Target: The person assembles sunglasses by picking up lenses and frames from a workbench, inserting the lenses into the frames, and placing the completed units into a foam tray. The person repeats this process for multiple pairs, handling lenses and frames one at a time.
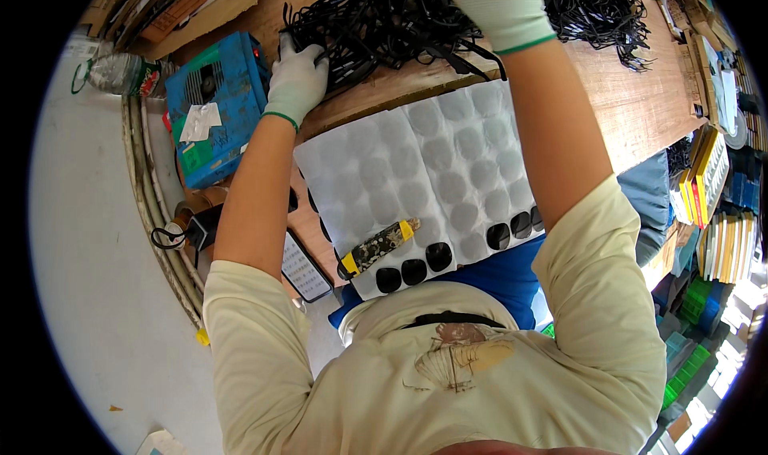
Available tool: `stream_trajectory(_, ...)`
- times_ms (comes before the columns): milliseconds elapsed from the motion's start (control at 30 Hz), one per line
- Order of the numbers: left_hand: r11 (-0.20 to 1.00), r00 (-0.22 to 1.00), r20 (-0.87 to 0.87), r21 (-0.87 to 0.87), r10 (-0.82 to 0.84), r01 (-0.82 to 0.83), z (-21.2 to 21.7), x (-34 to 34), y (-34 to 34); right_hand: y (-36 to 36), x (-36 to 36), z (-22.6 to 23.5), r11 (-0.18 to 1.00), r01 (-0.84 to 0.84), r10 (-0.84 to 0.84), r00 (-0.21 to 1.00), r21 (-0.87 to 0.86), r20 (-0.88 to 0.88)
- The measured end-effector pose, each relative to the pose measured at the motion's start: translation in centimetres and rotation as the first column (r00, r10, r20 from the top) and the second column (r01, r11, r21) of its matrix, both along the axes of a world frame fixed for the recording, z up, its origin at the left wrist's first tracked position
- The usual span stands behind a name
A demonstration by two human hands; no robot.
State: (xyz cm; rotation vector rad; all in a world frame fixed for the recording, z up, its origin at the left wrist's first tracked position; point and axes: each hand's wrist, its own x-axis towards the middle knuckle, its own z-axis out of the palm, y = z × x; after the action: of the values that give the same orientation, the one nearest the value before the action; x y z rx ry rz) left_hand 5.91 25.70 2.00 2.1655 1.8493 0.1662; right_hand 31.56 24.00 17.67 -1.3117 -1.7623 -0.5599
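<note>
Upper left: flattened cardboard (204,19); below it, clear bottle (120,74) on its side, blue box (230,95) near it, white patch (200,122) on top. Left: pale poles (150,195). Left of centre, low: phone (306,267), screen lit. Lower right: green crate (686,379).

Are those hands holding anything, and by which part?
Can't tell: the left hand touches black glasses frames; the right hand is partly out of view.

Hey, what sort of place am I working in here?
Probably an eyewear workshop: a tangled heap of what look like black glasses frames lies on a wooden table, and dark lenses sit on a white sheet.
</note>
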Motion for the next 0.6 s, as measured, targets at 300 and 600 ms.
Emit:
stream_trajectory(300, 0.999, 0.999, -0.021, -0.025, 0.024, -0.025, -0.6, -0.6, 0.0, -0.4, 0.3, -5.1, 0.787, -0.079, 0.071, 0.997, -0.612, -0.037)
stream_trajectory(600, 1.0, 0.999, -0.038, -0.021, 0.012, -0.012, -0.1, -0.5, -0.2, -8.0, 3.0, -4.3, 0.642, 0.079, 0.03, 0.991, -0.763, 0.128)
